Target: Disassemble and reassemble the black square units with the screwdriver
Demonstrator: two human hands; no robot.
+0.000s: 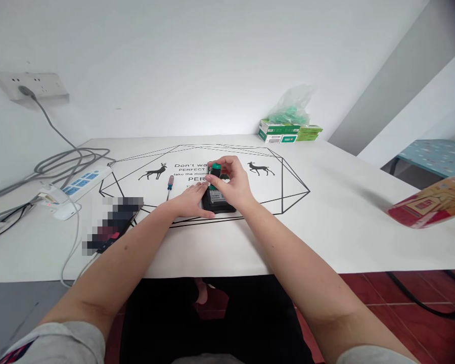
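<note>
Pinching now in the head view, the right hand (235, 184) has thumb and fingers pressed on the green-and-black piece (216, 170), upright over the black device (220, 208)! The left hand (190, 201) lies along the device's left side, thumb parted from the fingers near the front edge; whether it truly clamps or merely steadies, I cannot tell. The device sits flat on the table (326, 227), between both hands.

How far along? I judge the work well under way, mid-step: both hands are committed, and the piece has not been let go. Whether it is fixed to the device is hidden by the fingers, and nothing shows how much is left. 1 screwdriver (170, 184) lies loose to the left, out of both hands.

And the materials! Dark, squarish and slab-like, that device, with a pale printed label partly showing; the piece looks like plastic, its green top rounded above a black body. The screwdriver pairs a see-through pinkish handle with a slim metal shaft. Smooth white tabletop, thin black angular lines, 2 deer silhouettes in plain sight. At the back, crisp-edged cardboard boxes (279, 128) sit under a crinkly clear bag (293, 103).
</note>
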